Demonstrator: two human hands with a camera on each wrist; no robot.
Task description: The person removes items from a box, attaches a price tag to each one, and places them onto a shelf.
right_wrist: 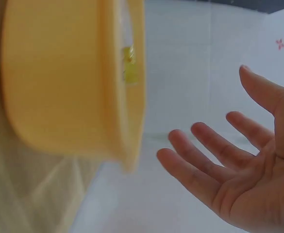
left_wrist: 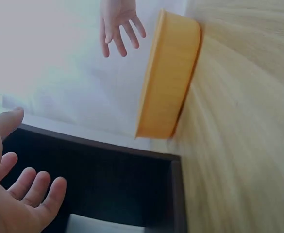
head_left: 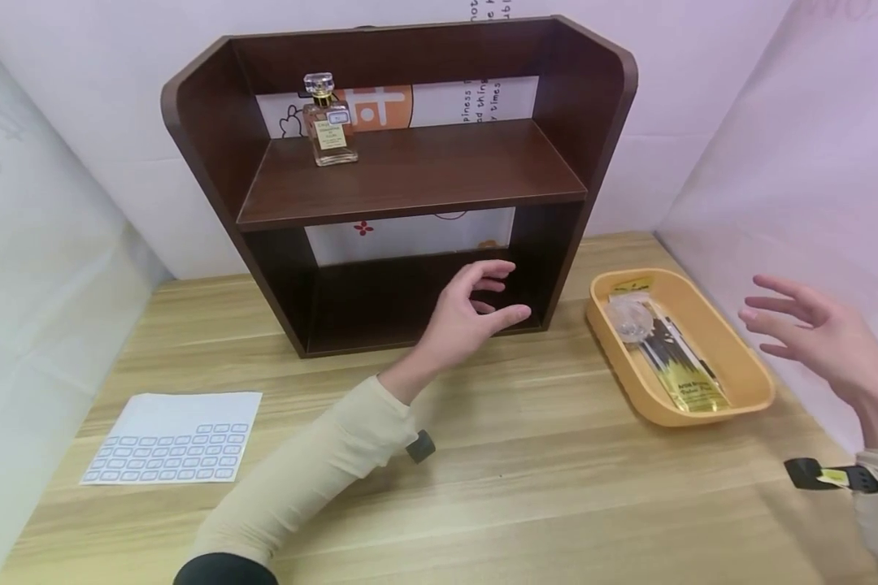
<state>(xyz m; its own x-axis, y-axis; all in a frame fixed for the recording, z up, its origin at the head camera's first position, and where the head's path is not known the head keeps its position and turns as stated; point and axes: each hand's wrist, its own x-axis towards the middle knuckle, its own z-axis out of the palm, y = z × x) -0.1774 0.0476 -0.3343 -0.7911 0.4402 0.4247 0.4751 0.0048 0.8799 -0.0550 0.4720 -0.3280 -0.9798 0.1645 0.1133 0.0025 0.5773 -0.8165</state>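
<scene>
My left hand (head_left: 468, 313) hovers in front of the lower compartment of a dark brown shelf (head_left: 410, 175), fingers loosely bent and nothing in them. To the right of a yellow basket (head_left: 739, 370), my right hand (head_left: 819, 329) is held in the air, fingers apart and holding nothing. Inside the basket lie a clear round glass-like object (head_left: 630, 320) and a gold-and-clear packet of brushes (head_left: 676, 361). A perfume bottle (head_left: 331, 130) with a small blue-edged label stands on the upper shelf, toward the left. In the right wrist view the basket's side (right_wrist: 54, 77) is close to the fingers.
A sheet of blue-edged labels (head_left: 171, 439) lies on the wooden table (head_left: 527, 487) at the left. White sheeting (head_left: 761, 162) hangs behind and at both sides. Black wrist straps (head_left: 832, 475) show near the sleeves.
</scene>
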